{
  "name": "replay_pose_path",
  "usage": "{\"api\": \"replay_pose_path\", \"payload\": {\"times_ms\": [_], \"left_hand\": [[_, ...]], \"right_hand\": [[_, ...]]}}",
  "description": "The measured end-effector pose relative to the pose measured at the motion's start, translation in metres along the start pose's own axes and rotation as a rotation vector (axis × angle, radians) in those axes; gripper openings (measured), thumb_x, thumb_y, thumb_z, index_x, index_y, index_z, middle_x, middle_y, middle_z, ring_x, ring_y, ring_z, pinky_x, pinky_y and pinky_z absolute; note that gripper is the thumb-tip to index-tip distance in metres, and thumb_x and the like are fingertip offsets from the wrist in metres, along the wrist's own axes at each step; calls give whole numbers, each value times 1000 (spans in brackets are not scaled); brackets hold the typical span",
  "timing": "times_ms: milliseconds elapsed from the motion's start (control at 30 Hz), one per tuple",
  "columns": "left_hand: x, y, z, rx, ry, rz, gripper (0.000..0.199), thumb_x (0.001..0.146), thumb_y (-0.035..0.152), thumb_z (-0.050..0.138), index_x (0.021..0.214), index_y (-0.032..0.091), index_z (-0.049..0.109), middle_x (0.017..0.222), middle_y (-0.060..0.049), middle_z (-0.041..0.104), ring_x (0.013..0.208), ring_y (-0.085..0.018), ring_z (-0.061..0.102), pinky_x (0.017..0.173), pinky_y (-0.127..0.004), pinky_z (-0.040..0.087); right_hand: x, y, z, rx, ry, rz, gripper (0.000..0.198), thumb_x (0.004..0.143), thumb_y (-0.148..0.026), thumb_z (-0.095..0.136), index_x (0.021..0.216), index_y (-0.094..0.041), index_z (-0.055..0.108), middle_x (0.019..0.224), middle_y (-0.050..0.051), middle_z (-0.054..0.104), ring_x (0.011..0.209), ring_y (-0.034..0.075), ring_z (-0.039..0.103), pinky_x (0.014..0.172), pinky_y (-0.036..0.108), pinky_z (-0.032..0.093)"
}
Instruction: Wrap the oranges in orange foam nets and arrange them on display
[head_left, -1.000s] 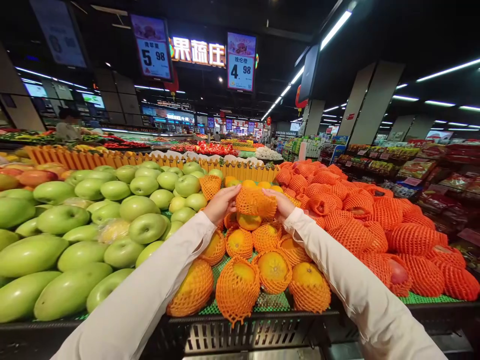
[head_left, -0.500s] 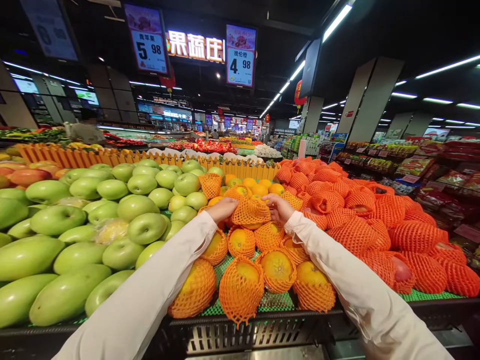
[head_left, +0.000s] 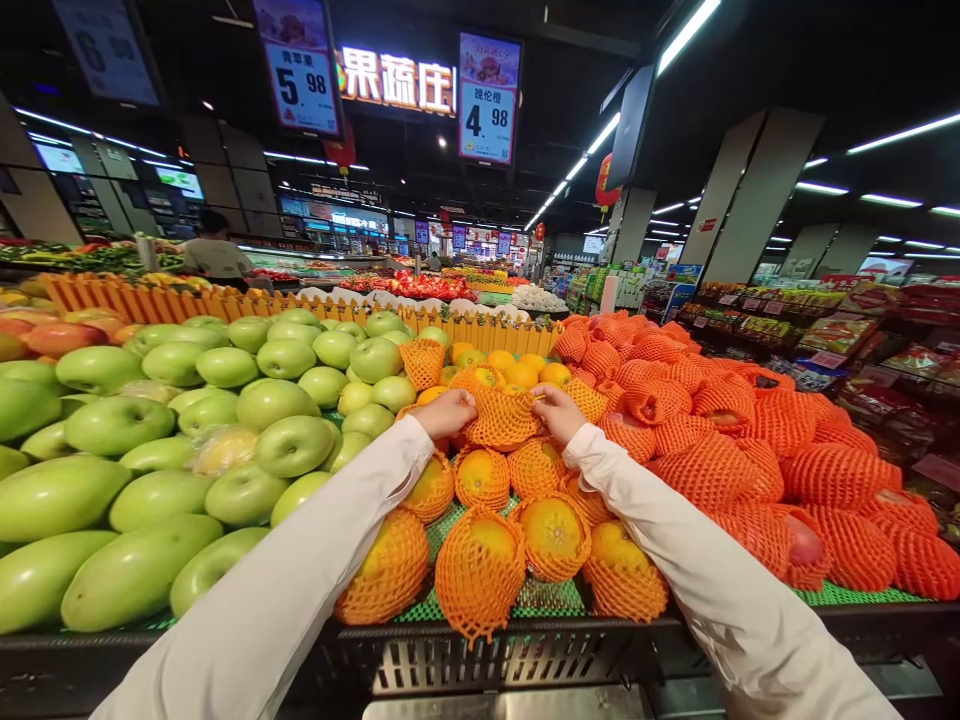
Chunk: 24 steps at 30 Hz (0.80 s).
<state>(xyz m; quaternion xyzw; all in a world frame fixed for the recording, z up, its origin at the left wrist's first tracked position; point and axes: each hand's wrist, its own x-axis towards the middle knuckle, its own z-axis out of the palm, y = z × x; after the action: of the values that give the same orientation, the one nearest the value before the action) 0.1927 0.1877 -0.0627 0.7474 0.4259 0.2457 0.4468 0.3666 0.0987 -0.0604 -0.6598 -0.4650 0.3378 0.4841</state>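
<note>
Over the rear of the orange pile, an orange foam net sleeve (head_left: 502, 420) is stretched sideways between my two hands. My left hand (head_left: 451, 412) is closed in a pinch on its left edge. On the other side, the fingers of my right hand (head_left: 558, 412) pinch its right edge. Whether a fruit sits inside the sleeve I cannot tell. Below and in front are several netted oranges (head_left: 556, 525), resting on a green mesh mat (head_left: 551, 600). Bare oranges (head_left: 521, 374) lie just behind the sleeve.
Green apples (head_left: 292, 445) are heaped to the left. Fruits in red-orange foam nets (head_left: 705, 465) fill the right side. A yellow picket-style border (head_left: 487, 332) runs behind the display, and a black slatted crate edge (head_left: 495, 660) runs along the front. A person (head_left: 216, 250) stands far left.
The sleeve's upper edge is pulled wider and straighter between my hands, which stay in nearly the same place. The view has shifted slightly, and a person shows more clearly at the far left.
</note>
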Motion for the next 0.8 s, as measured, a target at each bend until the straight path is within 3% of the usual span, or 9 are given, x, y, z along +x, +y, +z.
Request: {"api": "replay_pose_path", "payload": {"times_ms": [167, 233, 300, 367, 433, 500, 533, 600, 800], "left_hand": [[-7, 4, -1, 7, -54, -17, 20, 79, -3, 52, 77, 17, 47, 55, 7, 41, 43, -8, 37, 46, -22, 28], [-10, 6, -2, 17, -78, -12, 22, 79, -4, 50, 73, 16, 46, 52, 6, 40, 41, -8, 36, 45, -22, 27], [-12, 7, -2, 25, -91, 1, 23, 80, -5, 48, 71, 16, 48, 51, 5, 42, 41, -9, 38, 44, -22, 28], [-12, 8, -1, 29, -89, 21, 22, 81, -5, 47, 74, 15, 51, 51, 4, 46, 41, -10, 39, 44, -22, 29], [-11, 7, 1, 28, -75, 41, 23, 81, -6, 47, 74, 15, 52, 52, 4, 48, 42, -9, 40, 44, -22, 30], [-11, 7, 2, 26, -61, 51, 25, 81, -8, 47, 72, 15, 51, 51, 5, 46, 43, -8, 39, 43, -21, 29], [-10, 6, 2, 25, -59, 51, 26, 82, -8, 47, 71, 15, 50, 51, 5, 44, 43, -8, 38, 43, -20, 28], [-10, 6, 3, 22, -63, 46, 27, 85, -7, 45, 72, 16, 48, 50, 6, 42, 42, -8, 38, 43, -20, 29], [-9, 5, 2, 38, -73, 27, 24, 89, -7, 43, 81, 15, 50, 54, 6, 46, 43, -9, 43, 44, -21, 37]], "right_hand": [[6, 7, -3, -98, 50, -11, 41, 86, -21, 48, 123, -5, 58, 84, 0, 53, 63, -8, 37, 60, 2, 33], [1, 5, -6, -147, 125, -97, 34, 87, -21, 52, 115, -4, 63, 100, 3, 57, 71, -8, 39, 65, 1, 33], [-7, 1, -9, -253, 254, -363, 33, 93, -26, 50, 113, -6, 67, 114, 5, 56, 86, -6, 46, 77, 3, 38], [-16, -2, -12, -435, 364, -798, 40, 100, -34, 40, 116, -8, 67, 119, 7, 54, 105, -1, 49, 96, 10, 43], [-22, -3, -13, -668, 336, -1203, 45, 104, -37, 34, 117, -10, 68, 121, 8, 53, 120, 3, 45, 110, 19, 39], [-23, -1, -13, -885, 197, -1395, 45, 105, -36, 32, 119, -13, 68, 121, 7, 53, 123, 5, 42, 112, 22, 35], [-23, 0, -12, -970, 122, -1404, 45, 105, -36, 32, 121, -15, 67, 122, 6, 53, 121, 5, 41, 109, 21, 35], [-24, 0, -10, -1083, 26, -1281, 44, 105, -34, 31, 128, -17, 65, 121, 6, 53, 112, 4, 42, 102, 19, 35], [-55, -22, 3, -1251, 12, -531, 40, 103, -31, 35, 135, -25, 59, 125, 2, 50, 83, -3, 33, 76, 12, 18]]}}
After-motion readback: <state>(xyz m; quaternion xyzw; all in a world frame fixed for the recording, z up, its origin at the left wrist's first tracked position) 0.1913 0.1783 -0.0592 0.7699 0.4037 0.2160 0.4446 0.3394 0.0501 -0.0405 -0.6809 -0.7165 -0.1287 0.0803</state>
